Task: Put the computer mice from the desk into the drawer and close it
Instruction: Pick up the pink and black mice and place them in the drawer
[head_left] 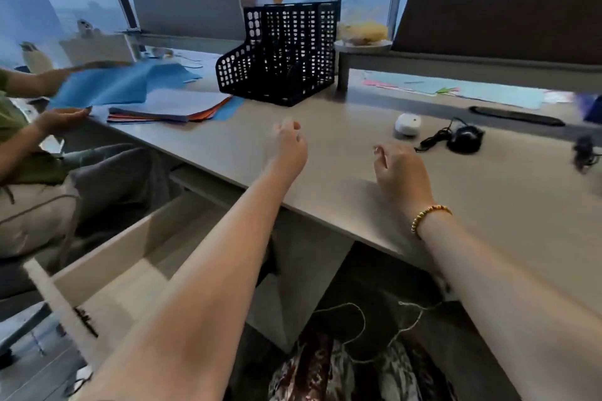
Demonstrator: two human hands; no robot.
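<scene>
Both bare forearms reach forward from the bottom of the view over the near edge of the pale grey desk (342,146). Left hand (288,148) hovers above the desk top with its fingers loosely curled and holds nothing; right hand (402,169), with a gold bead bracelet (428,216) on the wrist, is half curled with thumb and forefinger close together, and nothing shows between them (motion blur softens the fingertips, so I cannot tell whether they touch).

Just beyond the right hand lie the mice: a round white computer mouse (407,124) and, to its right, a black corded computer mouse (464,138) with its cable bunched beside it. A third dark object (584,151) at the right edge is too blurred to name. Nothing stands between the hands and the two mice.

Below the left forearm, a light wooden drawer (107,257) stands pulled open under the desk; the arm covers part of its inside, and the visible part holds no mouse.

Farther back on the desk stand a black perforated plastic file organiser (283,52), a stack of coloured paper sheets (169,107), and a long black wrist rest (518,115). At the left, a seated person (29,140) handles a blue sheet (120,85).
</scene>
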